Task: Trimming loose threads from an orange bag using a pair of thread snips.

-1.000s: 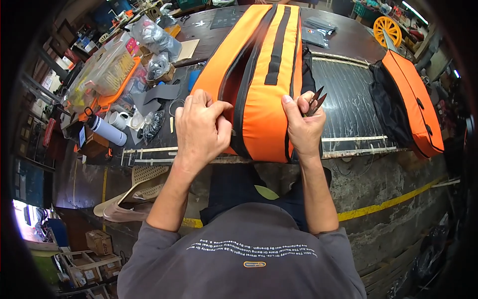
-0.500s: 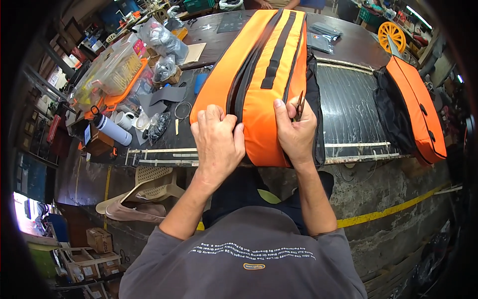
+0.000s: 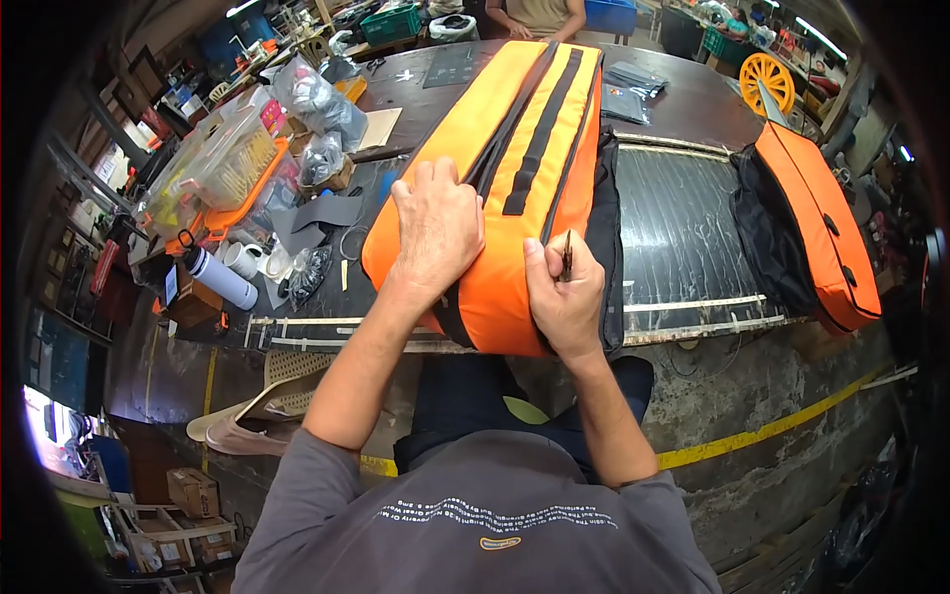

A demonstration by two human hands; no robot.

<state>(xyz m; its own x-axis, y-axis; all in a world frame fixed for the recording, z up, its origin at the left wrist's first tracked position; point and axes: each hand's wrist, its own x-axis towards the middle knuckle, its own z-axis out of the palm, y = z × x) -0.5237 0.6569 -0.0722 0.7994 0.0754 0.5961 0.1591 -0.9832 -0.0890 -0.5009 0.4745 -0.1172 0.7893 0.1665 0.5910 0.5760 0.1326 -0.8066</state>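
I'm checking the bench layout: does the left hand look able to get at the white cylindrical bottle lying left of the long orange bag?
Probably yes: the left hand rests flat on the long orange bag, holding nothing, and the white cylindrical bottle lies uncovered nearby on its side.

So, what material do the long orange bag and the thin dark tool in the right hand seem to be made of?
The long orange bag looks like padded woven synthetic fabric, matte, with soft folds and black webbing strips. The thin dark tool, pinched by the right hand, has a slight sheen, probably metal; it is too small to be sure.
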